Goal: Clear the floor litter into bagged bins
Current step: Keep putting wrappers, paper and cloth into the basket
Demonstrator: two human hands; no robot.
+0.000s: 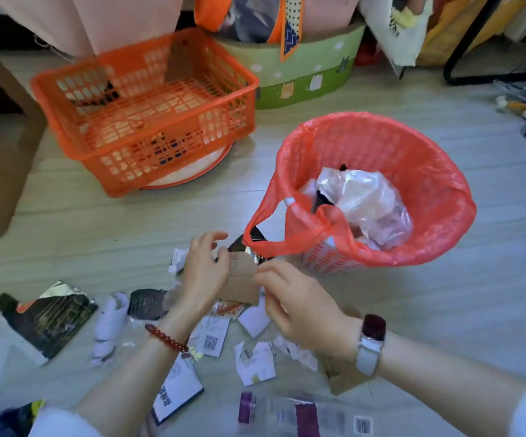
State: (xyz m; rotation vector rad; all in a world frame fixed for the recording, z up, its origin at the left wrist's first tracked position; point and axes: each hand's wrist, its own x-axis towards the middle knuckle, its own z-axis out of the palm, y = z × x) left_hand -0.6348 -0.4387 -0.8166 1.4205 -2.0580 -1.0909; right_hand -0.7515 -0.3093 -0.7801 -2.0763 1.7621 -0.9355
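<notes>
Fingers (223,258) of your left hand (203,272) curl at the edge of a brown cardboard piece (242,283); your right hand (296,305) pinches its far side, beside the red bag's loop.

Progress, largest first: round basket bin lined with a red plastic bag (378,190) stands just beyond your hands, partly filled with crumpled clear film (368,206). Orange slatted plastic crate (145,108) sits further back, unbagged. Much remains on the grey plank floor (129,222): black foil packet (47,320) at left, clear bottle with purple cap (302,414) nearest you, white twisted tissue (108,326), scattered white paper scraps (257,361) under your wrists. My estimate: under half done.
</notes>
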